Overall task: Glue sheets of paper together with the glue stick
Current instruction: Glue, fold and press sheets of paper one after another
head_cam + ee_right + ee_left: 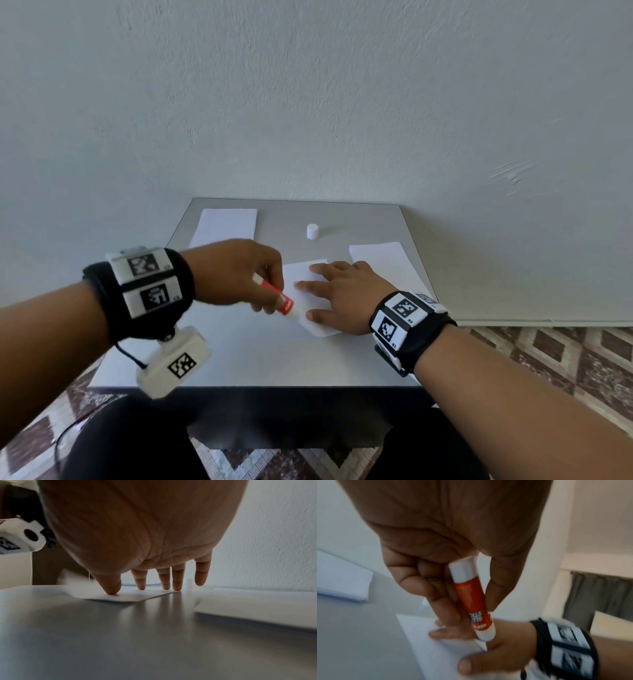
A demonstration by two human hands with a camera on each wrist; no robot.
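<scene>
My left hand (239,274) pinches a red and white glue stick (279,299) (471,601) between thumb and fingers, its lower tip down at the near left edge of a small white sheet (308,281) on the grey table (246,356). My right hand (339,294) lies flat on that sheet with straight, spread fingers (178,578) pressing it down (120,597). In the left wrist view the right hand (496,649) shows beyond the stick, on the sheet (436,649).
A stack of white paper (224,226) lies at the table's back left, another (383,265) (257,605) at the right. The glue stick's white cap (312,231) stands near the back centre. A wall rises right behind the table; patterned floor surrounds it.
</scene>
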